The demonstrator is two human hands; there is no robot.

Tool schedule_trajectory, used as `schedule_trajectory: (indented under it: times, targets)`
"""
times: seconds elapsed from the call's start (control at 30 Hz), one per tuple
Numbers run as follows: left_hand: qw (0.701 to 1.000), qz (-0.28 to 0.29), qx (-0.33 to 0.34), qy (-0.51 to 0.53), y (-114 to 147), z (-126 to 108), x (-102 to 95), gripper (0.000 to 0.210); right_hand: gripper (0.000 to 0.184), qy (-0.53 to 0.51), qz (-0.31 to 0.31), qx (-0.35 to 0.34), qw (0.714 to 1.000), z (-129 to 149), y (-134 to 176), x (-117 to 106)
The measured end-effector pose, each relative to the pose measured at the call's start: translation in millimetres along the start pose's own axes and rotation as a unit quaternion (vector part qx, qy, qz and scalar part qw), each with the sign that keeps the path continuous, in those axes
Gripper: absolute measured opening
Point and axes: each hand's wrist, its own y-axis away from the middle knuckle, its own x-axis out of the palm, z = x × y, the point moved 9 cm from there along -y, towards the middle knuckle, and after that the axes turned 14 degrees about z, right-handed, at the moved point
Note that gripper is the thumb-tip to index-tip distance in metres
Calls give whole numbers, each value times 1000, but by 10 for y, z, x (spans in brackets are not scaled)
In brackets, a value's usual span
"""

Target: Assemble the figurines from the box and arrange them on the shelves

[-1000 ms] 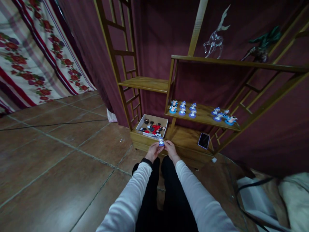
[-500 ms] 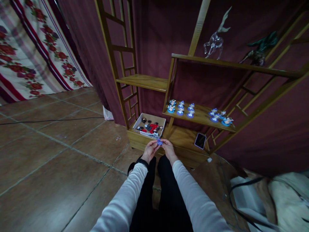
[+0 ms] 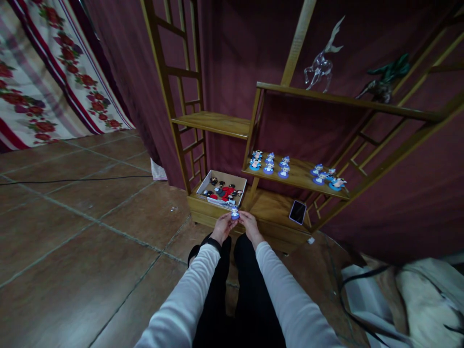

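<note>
A small purple-and-white figurine is held upright between my two hands, just in front of the low base of the shelf. My left hand pinches it from the left, and my right hand has its fingertips at the right side of its base. Right behind it stands an open cardboard box with several red, black and grey figurines lying jumbled inside. On the middle shelf similar purple figurines and blue-based ones stand in two groups.
A phone lies on the lower board to the right. Above, a clear glass deer and a dark green statuette stand on the top shelf. A pale bag sits on the floor at right. A cable crosses the tiles.
The figurine has been turned in my fingers: it now stands upright with its white front showing, where before mostly purple was seen. The view has shifted slightly.
</note>
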Motion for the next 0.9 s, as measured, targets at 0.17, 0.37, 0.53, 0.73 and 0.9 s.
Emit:
schedule_trajectory:
  times: [0.17, 0.37, 0.53, 0.73, 0.9]
  targets:
    - [1000, 20, -14, -5, -18, 18, 17, 8, 30, 7, -5, -4, 1000, -24, -21, -34]
    - [999, 42, 4, -32, -24, 23, 61, 20, 28, 17, -28, -4, 999, -82, -54, -97]
    - [993, 11, 59, -104, -5, -27, 56, 34, 24, 51, -13, -6, 999, -86, -79, -95]
    - [984, -1, 87, -155, -7, -60, 84, 36, 24, 69, 51, -21, 996, -41, -88, 12]
    - [983, 12, 87, -160, -22, -56, 93, 36, 28, 73, 22, -19, 997, -40, -96, -55]
